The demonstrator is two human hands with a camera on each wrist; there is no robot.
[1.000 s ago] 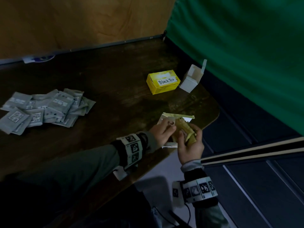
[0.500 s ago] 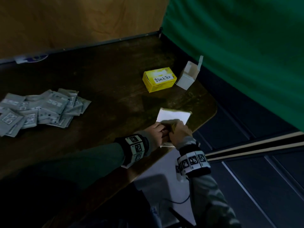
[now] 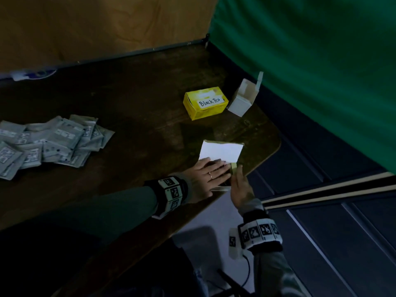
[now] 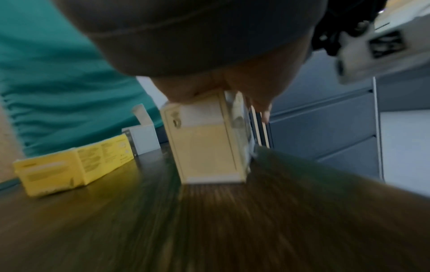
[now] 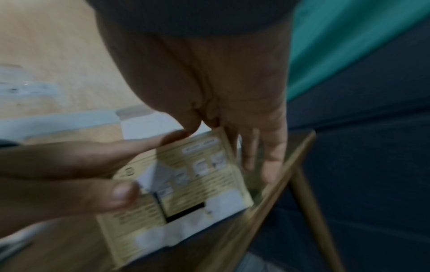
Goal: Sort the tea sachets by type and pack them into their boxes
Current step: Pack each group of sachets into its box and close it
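A cream-and-gold tea box (image 3: 234,168) stands near the table's front right corner, its white lid flap (image 3: 221,154) open and pointing away from me. My left hand (image 3: 212,171) lies flat on top of the box, fingers straight, with the thumb against its near face (image 5: 197,184). The right hand (image 3: 237,179) rests with straight fingers along the box's right side, at the table edge. Further back sit a yellow box (image 3: 205,102) labelled Black Tea and a small white box (image 3: 242,99) with its lid up. Grey sachets (image 3: 49,144) lie in a heap at the left.
The dark wooden table (image 3: 139,125) ends in a rounded corner just right of the hands. A green curtain (image 3: 310,61) hangs behind the boxes, and an orange cloth wall (image 3: 96,24) stands at the back. Blue panels (image 3: 342,232) lie below right.
A second ago my right hand held a gold sachet by the open box. That sachet is no longer seen; the left hand now lies flat on the box and the right hand is beside it.
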